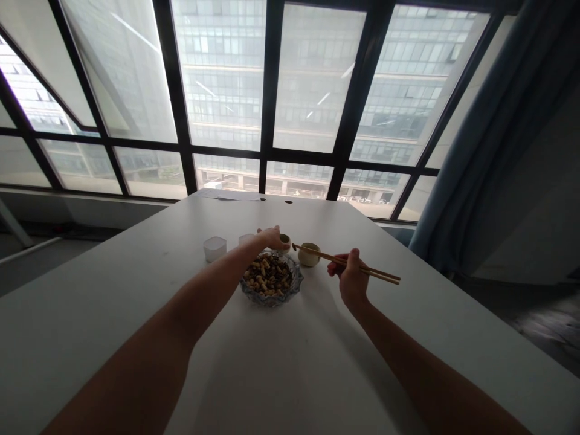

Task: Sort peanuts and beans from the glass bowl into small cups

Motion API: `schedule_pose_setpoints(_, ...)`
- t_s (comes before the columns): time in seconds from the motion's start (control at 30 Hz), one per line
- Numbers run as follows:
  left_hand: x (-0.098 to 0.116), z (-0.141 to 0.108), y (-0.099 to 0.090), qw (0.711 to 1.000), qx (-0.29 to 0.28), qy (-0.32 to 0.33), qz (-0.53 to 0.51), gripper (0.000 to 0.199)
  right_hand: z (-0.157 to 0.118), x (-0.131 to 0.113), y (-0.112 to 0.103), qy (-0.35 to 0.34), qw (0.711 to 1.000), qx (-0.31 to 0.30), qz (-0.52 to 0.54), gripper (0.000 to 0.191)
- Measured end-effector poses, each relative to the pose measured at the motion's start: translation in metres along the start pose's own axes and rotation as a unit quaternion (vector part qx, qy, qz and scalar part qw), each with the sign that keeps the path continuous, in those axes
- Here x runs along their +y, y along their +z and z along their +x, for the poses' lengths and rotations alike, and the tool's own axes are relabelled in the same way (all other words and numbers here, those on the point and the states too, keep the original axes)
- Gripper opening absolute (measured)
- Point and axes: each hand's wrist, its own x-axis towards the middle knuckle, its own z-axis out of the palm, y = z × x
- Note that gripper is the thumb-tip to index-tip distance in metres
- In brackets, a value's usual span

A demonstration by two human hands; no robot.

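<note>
My left hand reaches over the bowl and grips a small beige cup from its left side. In my right hand is a pair of wooden chopsticks, their tips pointing left. A small dark piece shows at the tips, close to the right of that cup; its kind cannot be made out. A second beige cup stands just behind the chopsticks. Nearer to me, a scalloped glass bowl holds a mix of peanuts and darker nuts or seeds.
Two white translucent containers, a left one and a partly hidden one, stand left of the cups. Paper lies at the far edge of the white table. Windows are beyond; a blue curtain hangs on the right.
</note>
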Motion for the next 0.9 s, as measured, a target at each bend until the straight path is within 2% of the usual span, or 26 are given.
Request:
schedule_pose_setpoints(0.1,0.007,0.002,0.000,1.000,-0.008,-0.006,0.010,0.075,-0.003,-0.006,-0.002,-0.023,1.000,-0.001,-0.017,0.062)
schedule_pose_setpoints(0.2,0.007,-0.002,0.000,0.996,0.060,0.055,0.032,0.065,-0.005,-0.013,-0.006,-0.092,0.992,-0.026,-0.078,0.061)
schedule_pose_setpoints(0.3,0.005,-0.009,0.000,0.980,0.143,0.128,0.056,0.072,-0.001,-0.021,-0.008,-0.195,0.961,-0.099,-0.170,0.057)
schedule_pose_setpoints(0.37,0.003,-0.013,-0.001,0.974,0.164,0.149,0.054,0.072,0.006,-0.025,-0.006,-0.251,0.934,-0.141,-0.211,0.054)
schedule_pose_setpoints(0.47,0.002,-0.018,-0.002,0.970,0.173,0.165,0.050,0.071,0.020,-0.028,0.004,-0.296,0.911,-0.159,-0.239,0.051)
schedule_pose_setpoints(0.67,0.000,-0.023,-0.002,0.967,0.180,0.173,0.047,0.070,0.040,-0.018,0.037,-0.287,0.884,-0.220,-0.296,0.054)
schedule_pose_setpoints(0.77,-0.002,-0.021,-0.003,0.969,0.172,0.168,0.053,0.067,0.045,-0.017,0.042,-0.243,0.903,-0.216,-0.281,0.057)
schedule_pose_setpoints(0.9,-0.001,-0.015,-0.003,0.982,0.120,0.125,0.068,0.064,0.044,-0.029,0.035,-0.201,0.935,-0.193,-0.218,0.061)
